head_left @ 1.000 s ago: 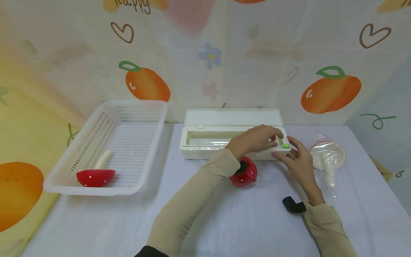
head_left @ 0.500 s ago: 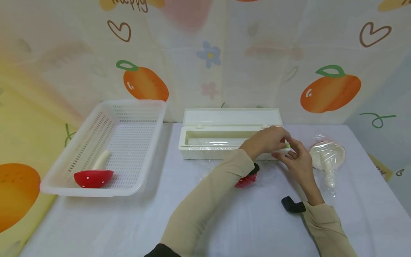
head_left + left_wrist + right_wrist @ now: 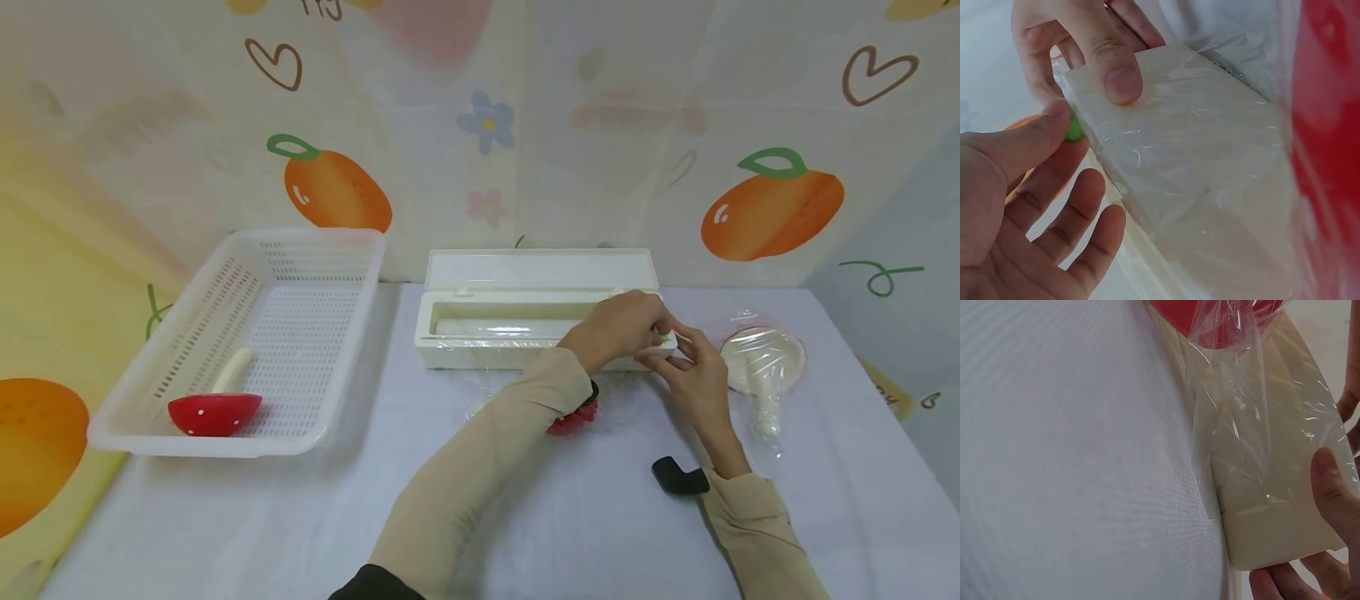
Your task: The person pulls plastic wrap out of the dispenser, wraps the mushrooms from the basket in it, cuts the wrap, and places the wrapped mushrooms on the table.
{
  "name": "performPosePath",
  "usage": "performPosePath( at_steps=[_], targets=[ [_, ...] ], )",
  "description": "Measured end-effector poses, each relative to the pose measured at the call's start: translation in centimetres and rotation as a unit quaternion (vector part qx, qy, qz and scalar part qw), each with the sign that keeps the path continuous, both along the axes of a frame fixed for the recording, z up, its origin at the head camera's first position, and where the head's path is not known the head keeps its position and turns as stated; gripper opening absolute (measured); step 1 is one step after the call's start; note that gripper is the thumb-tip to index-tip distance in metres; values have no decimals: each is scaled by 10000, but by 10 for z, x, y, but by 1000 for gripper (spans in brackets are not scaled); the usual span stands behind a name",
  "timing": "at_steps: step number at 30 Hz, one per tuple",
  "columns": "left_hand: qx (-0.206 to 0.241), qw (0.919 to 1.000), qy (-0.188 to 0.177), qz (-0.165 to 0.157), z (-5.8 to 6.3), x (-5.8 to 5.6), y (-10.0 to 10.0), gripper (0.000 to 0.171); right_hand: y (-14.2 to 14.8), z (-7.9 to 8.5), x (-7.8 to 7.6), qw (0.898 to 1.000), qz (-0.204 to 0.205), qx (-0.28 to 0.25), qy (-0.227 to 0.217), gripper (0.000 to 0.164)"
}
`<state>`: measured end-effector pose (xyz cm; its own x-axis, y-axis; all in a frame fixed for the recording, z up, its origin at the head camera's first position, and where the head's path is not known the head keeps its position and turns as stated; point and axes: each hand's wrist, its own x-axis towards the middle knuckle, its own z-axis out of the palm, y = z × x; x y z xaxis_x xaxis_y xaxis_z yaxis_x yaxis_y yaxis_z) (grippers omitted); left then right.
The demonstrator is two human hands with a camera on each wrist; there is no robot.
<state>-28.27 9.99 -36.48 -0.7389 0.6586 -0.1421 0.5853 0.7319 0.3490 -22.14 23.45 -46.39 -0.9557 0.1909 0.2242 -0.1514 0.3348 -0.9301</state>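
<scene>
A long cream cling film box [image 3: 480, 358] stands at the back of the table with its lid up. My left hand [image 3: 618, 329] reaches over to the box's right end. In the left wrist view its thumb and forefinger pinch the small green slider [image 3: 1074, 130] on the front edge. My right hand [image 3: 697, 375] grips that same end, thumb on the front face and fingers round the corner. Clear film [image 3: 1254, 419] hangs down the box front. A red, white-dotted item [image 3: 573, 421] lies in front among the film, mostly hidden by my left sleeve.
On the left stands a white perforated basket [image 3: 352, 358] with a red dotted ladle [image 3: 215, 414] in it. A film-wrapped, cream ladle-like piece [image 3: 765, 367] lies right of the box. A printed cloth hangs behind the table.
My left hand has moved right along the box's front edge to its right end and now pinches the green slider. The left sleeve covers more of the red item. The right hand stays in place.
</scene>
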Motion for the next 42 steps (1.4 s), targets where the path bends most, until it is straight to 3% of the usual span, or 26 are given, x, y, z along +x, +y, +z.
performPosePath(
  at_steps=[8, 24, 31, 42],
  targets=[
    [-98, 9999, -41, 62, 1, -3, -21, 18, -4, 0, 0, 9999, -102, -29, 115, 66],
    [530, 9975, -463, -70, -1, -7, -79, 15, 0, 2, 2, 9985, -97, 484, -242, 69],
    [622, 9956, -697, 81, 1, -4, -113, 15, 1, 4, 2, 9973, -69, 694, -246, 71],
    [666, 9959, -591, 179, 0, -2, -157, 14, 1, 5, 3, 9940, -199, 1023, -330, 69]
  ],
)
